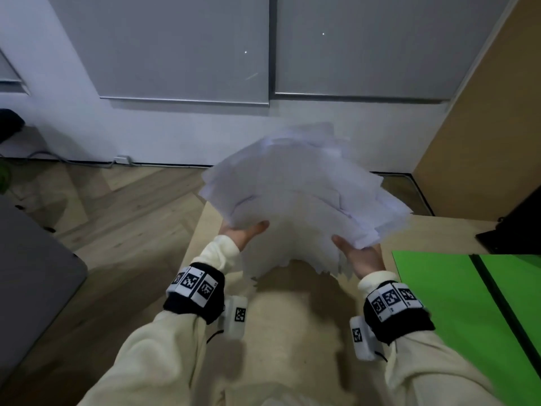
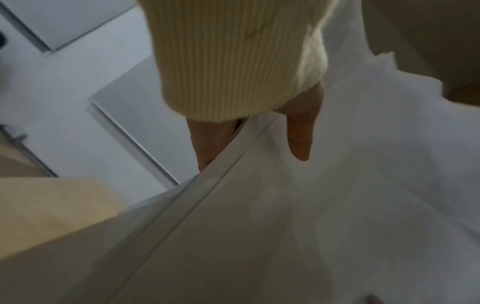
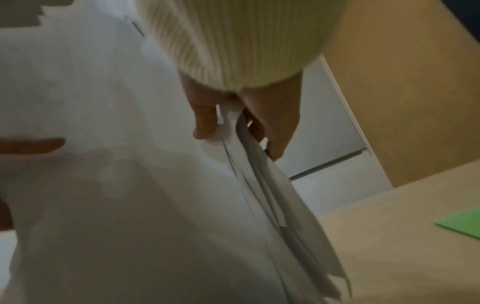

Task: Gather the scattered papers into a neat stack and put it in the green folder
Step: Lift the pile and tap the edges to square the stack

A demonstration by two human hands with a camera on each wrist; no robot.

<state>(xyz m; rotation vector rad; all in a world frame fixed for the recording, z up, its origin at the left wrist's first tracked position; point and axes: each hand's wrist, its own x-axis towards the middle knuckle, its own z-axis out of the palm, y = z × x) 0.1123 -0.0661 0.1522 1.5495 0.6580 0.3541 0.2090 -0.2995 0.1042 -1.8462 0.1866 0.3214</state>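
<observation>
An uneven pile of white papers (image 1: 301, 197) is lifted off the table, its edges fanned and misaligned. My left hand (image 1: 244, 234) grips the pile's left edge, thumb on top and fingers underneath. My right hand (image 1: 358, 254) grips the right edge in the same way. The left wrist view shows the thumb of the left hand (image 2: 301, 131) on the papers (image 2: 337, 195). In the right wrist view the right hand (image 3: 241, 121) pinches the bundled edges of the papers (image 3: 130, 144). The green folder (image 1: 474, 306) lies open flat on the table to the right; a corner of the green folder (image 3: 465, 225) also shows.
The light wooden table (image 1: 281, 332) lies under the papers. A dark object (image 1: 515, 230) sits at the table's far right, beyond the folder. A grey surface (image 1: 26, 273) is at the left, over a wooden floor (image 1: 123, 224). A wooden panel (image 1: 491, 127) stands at the right.
</observation>
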